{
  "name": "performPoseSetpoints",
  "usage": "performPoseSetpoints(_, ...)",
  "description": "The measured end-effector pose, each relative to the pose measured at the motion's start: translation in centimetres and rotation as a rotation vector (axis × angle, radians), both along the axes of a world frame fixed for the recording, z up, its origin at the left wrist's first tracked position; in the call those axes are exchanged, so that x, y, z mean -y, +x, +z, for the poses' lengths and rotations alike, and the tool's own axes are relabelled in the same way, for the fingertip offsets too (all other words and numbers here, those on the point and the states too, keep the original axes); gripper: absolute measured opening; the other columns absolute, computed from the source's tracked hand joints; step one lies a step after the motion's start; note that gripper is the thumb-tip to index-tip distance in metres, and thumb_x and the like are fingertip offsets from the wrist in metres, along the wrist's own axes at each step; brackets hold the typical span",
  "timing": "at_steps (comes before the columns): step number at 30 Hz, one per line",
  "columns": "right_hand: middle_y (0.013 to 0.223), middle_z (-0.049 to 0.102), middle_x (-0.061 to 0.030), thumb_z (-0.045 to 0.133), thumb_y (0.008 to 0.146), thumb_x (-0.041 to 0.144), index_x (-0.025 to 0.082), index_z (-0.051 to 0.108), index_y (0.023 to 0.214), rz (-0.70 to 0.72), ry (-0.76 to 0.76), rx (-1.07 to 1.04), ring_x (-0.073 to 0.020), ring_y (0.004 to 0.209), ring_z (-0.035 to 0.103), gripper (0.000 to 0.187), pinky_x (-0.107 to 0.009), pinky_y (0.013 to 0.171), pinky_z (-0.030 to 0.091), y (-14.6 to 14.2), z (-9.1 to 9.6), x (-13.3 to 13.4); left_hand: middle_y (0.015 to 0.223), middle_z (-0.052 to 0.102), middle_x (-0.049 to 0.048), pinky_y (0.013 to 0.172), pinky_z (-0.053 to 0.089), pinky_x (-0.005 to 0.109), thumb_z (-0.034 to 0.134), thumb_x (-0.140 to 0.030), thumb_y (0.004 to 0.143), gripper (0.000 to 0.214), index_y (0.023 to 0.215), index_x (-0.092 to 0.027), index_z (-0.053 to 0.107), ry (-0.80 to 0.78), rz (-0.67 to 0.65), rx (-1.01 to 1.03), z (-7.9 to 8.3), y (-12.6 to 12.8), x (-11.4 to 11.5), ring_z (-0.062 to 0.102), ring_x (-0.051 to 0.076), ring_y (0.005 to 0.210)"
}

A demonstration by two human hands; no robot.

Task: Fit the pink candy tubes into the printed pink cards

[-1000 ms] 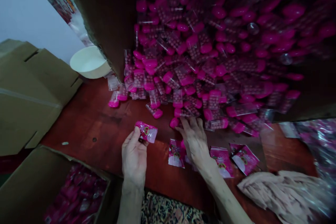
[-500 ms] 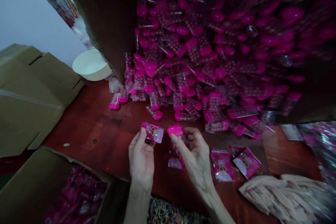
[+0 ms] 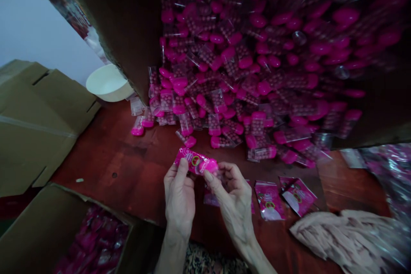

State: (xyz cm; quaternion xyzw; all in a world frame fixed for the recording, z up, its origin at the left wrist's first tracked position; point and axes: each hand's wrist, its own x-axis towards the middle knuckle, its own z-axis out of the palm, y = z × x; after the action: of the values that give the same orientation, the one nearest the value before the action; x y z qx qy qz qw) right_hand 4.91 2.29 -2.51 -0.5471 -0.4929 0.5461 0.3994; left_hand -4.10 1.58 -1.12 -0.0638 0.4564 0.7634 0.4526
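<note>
Pink glossy sachet [image 3: 192, 160], left hand [image 3: 180, 195]; pink-capped vial [image 3: 210, 166], right hand [image 3: 236, 199]; seemingly touching.

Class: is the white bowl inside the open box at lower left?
No, the bowl sits farther back beside the big carton, while that box holds pink packets.

The far side of the pink pile [image 3: 346, 25] is blurry. The right hand [image 3: 234, 197] hides most of the pink-lidded little box [image 3: 210, 165]. The writing on the wrapper [image 3: 192, 159] is too small to read. The edge cuts off the cardboard box [image 3: 38, 231] and the cloth [image 3: 346, 235].
</note>
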Motion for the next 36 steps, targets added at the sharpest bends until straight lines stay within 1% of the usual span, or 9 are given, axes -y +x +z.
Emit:
performPoseSetpoints(4,0.076,0.064,-0.0011,0.067,0.075,0.035,0.018,0.058,0.091,-0.036,0.010,-0.022,-0.0130,0.062,0.057,0.025,-0.024,0.057,0.047,0.1,0.0,0.0,0.059,0.065,0.0011,0.057,0.046,0.021,0.078,-0.025,0.060,0.017,0.064,-0.012,0.067,-0.039,-0.117,0.021,0.0,1.1,0.0,0.057,0.009,0.054)
performPoseSetpoints(11,0.079,0.066,-0.0021,0.069,0.074,0.032,0.019,0.063,0.090,-0.006,0.029,-0.089,-0.0142,0.066,0.059,0.021,-0.026,0.062,0.048,0.3,-0.2,0.4,0.052,0.060,-0.0008,0.050,0.042,0.020,0.078,-0.033,0.060,0.024,0.059,-0.012,0.064,-0.066,-0.146,-0.016,0.1,1.2,-0.4,0.051,0.007,0.047)
performPoseSetpoints(17,0.076,0.064,-0.0008,0.070,0.074,0.029,0.019,0.065,0.090,-0.062,0.047,-0.125,-0.0128,0.065,0.057,0.020,-0.024,0.060,0.048,0.6,-0.2,0.3,0.051,0.062,-0.0001,0.052,0.044,0.023,0.074,-0.037,0.064,0.025,0.061,-0.014,0.066,-0.023,-0.225,-0.007,0.0,1.9,-0.4,0.053,0.009,0.045)
performPoseSetpoints(21,0.080,0.064,-0.0016,0.069,0.075,0.026,0.020,0.066,0.093,-0.057,0.161,-0.046,-0.0131,0.067,0.057,0.019,-0.026,0.063,0.050,1.0,-0.4,0.4,0.054,0.064,-0.0007,0.055,0.045,0.024,0.078,-0.031,0.060,0.021,0.060,-0.014,0.065,-0.035,-0.227,-0.026,0.0,1.9,0.0,0.055,0.010,0.048)
performPoseSetpoints(24,0.083,0.064,-0.0015,0.071,0.073,0.022,0.022,0.067,0.092,-0.048,0.238,-0.042,-0.0143,0.071,0.058,0.020,-0.027,0.066,0.050,1.3,-0.1,0.3,0.061,0.067,0.0018,0.063,0.048,0.028,0.078,-0.031,0.058,0.022,0.065,-0.014,0.066,-0.032,-0.261,0.027,0.4,1.6,0.0,0.060,0.014,0.057)
performPoseSetpoints(27,0.080,0.066,-0.0003,0.073,0.070,0.021,0.022,0.067,0.088,-0.062,0.167,-0.144,-0.0141,0.070,0.060,0.019,-0.025,0.064,0.050,1.3,0.3,0.1,0.065,0.069,0.0064,0.067,0.049,0.034,0.078,-0.037,0.058,0.030,0.070,-0.012,0.067,0.004,-0.355,0.104,0.9,1.6,-0.2,0.064,0.019,0.064)
performPoseSetpoints(30,0.080,0.067,0.0009,0.072,0.070,0.022,0.023,0.067,0.086,-0.085,0.089,-0.220,-0.0132,0.069,0.061,0.016,-0.024,0.064,0.050,1.1,0.5,0.0,0.066,0.069,0.0065,0.065,0.049,0.032,0.077,-0.038,0.060,0.028,0.070,-0.013,0.068,0.024,-0.347,0.068,0.9,1.9,-0.2,0.063,0.018,0.062)
performPoseSetpoints(32,0.078,0.066,0.0013,0.070,0.072,0.021,0.023,0.066,0.086,-0.087,0.144,-0.183,-0.0125,0.067,0.060,0.015,-0.023,0.063,0.049,1.1,0.5,0.1,0.063,0.068,0.0046,0.061,0.049,0.029,0.075,-0.033,0.063,0.021,0.070,-0.014,0.070,0.014,-0.343,-0.053,0.7,2.1,-0.1,0.061,0.016,0.057)
performPoseSetpoints(36,0.075,0.064,0.0004,0.067,0.074,0.017,0.022,0.066,0.090,-0.035,0.399,0.024,-0.0131,0.064,0.059,0.017,-0.025,0.061,0.049,1.3,0.6,0.3,0.063,0.068,0.0045,0.057,0.047,0.025,0.074,-0.025,0.064,0.014,0.071,-0.013,0.072,-0.032,-0.391,-0.261,0.6,1.9,0.1,0.059,0.013,0.056)
